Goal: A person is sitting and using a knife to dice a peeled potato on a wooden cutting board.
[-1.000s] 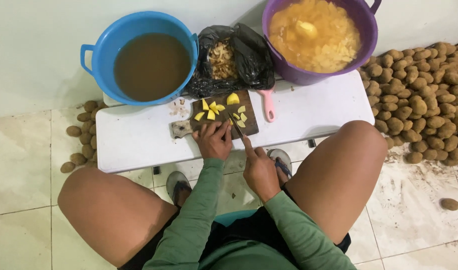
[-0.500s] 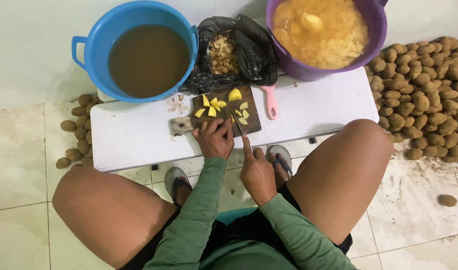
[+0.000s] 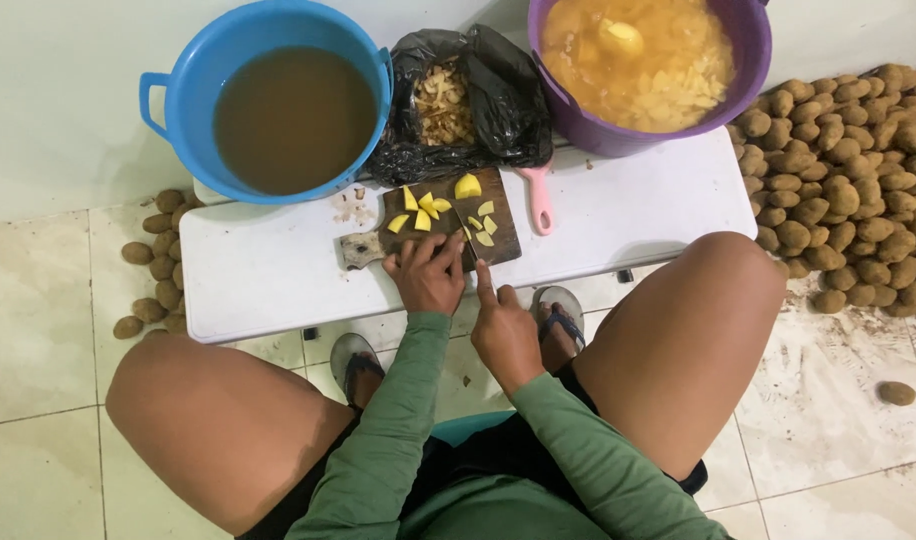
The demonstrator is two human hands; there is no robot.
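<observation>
Slicing potato pieces [image 3: 425, 212] on the board [image 3: 498, 200], right hand [image 3: 505, 335] clamped on a knife [image 3: 470, 230] could nick left hand [image 3: 428, 275] fingers pressed flat, unclenched, just beside the blade

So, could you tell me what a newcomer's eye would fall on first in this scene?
Probably the two big tubs at the back of the white table: a blue tub of murky brown water on the left and a purple tub of yellow cut pieces on the right. Next, the heap of brown potatoes on the floor at right. At centre, the left hand and right hand work at a dark cutting board with yellow chunks.
</observation>
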